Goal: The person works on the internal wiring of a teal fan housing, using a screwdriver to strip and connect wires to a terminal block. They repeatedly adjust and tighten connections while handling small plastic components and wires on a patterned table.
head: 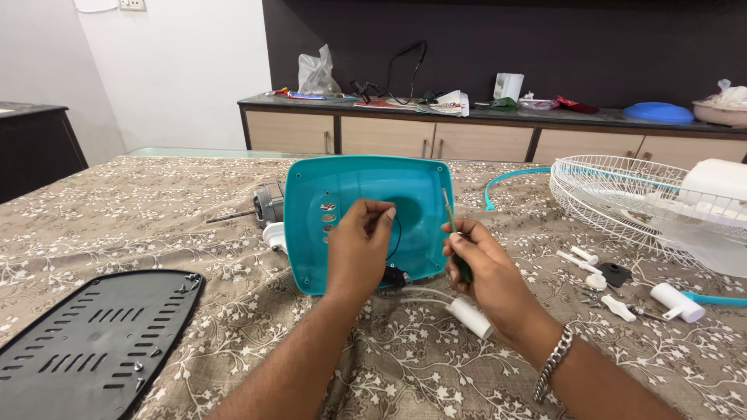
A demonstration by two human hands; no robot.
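Both forearms reaching forward, left hand (358, 245) fingertips pinched together, right hand (478, 264) closed in a grip, bracelet on wrist

So the teal housing (366, 225) stands right in front of me and blocks anything straight ahead; the motor (268, 204) pokes out behind its left edge. To my left the black vented panel (93, 338) takes up the near corner, with loose screws (189, 278) on it, but there's an open strip of tablecloth (194, 225) between panel and housing. Right side is tighter: the white capacitor (471, 317) and its wires lie just under my right hand (486, 268), then a scatter of white plastic parts (615, 292), and the wire fan guard (638, 198) fills the far right. My left hand (358, 245) sits against the housing.
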